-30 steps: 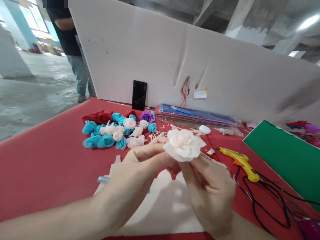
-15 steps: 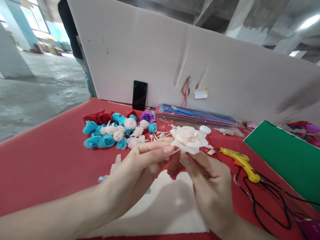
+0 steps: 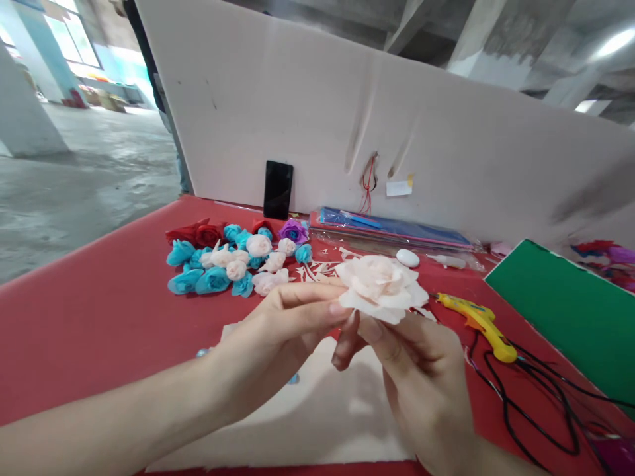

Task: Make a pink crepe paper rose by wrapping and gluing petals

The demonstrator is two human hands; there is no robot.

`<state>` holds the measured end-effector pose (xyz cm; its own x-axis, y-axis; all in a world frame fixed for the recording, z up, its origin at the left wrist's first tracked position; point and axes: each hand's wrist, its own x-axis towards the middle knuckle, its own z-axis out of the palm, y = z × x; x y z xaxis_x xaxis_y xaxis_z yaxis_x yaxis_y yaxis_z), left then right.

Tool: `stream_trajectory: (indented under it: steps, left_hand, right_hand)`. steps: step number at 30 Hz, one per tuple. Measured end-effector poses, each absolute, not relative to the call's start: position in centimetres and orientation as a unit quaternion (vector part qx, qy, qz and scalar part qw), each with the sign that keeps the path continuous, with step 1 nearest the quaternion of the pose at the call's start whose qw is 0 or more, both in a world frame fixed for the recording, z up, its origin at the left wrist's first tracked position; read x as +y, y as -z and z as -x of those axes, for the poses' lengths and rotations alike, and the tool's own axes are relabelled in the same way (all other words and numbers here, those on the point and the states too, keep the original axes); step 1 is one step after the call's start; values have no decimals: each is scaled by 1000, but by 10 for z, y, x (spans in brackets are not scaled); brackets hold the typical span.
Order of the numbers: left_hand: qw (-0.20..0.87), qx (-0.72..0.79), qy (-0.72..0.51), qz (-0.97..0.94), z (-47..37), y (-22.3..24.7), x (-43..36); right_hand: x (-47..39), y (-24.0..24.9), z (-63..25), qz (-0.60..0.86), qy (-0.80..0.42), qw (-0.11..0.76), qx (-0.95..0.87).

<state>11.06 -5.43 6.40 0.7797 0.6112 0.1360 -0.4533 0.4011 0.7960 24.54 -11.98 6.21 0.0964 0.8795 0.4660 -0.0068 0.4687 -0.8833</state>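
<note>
Flower (image 3: pixel 380 287) sits up between both my hands, held over the middle of the red table (image 3: pixel 99 317), above the pale sheet (image 3: pixel 322 416) lying at the near edge. Left hand (image 3: pixel 282 324) pinches its left rim, thumb and forefinger closed on the outer petal from the side. Right hand (image 3: pixel 421 370) comes from below, fingers curled up under the base, thumb pressing the underside; closed on it too, though the exact contact under the petals is hidden. Flower face tilts up and slightly away from me, its axis running roughly up from the right palm, so the right hand carries it and the left only touches the edge. Bloom lies just above and beyond both grips, right hand nearer its base. Pile of small flowers (image 3: pixel 233 261), blue, red, white, purple, sits toward the far left of the table, well apart. Glue gun (image 3: pixel 476 320) lies to the right of my right hand, near, cord (image 3: pixel 536 403) trailing to the near right corner. Green board (image 3: pixel 570 311) at the right edge. Phone (image 3: pixel 277 189) leans on the white partition (image 3: pixel 446 132) along the far edge.
</note>
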Motion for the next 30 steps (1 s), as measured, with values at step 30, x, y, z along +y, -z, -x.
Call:
stream_trajectory:
  steps: [30]
  left_hand:
    - [702,197,-340,-594,-105,-65,-43]
  right_hand:
    - [-109,-78,-254,362,-644,521,-429]
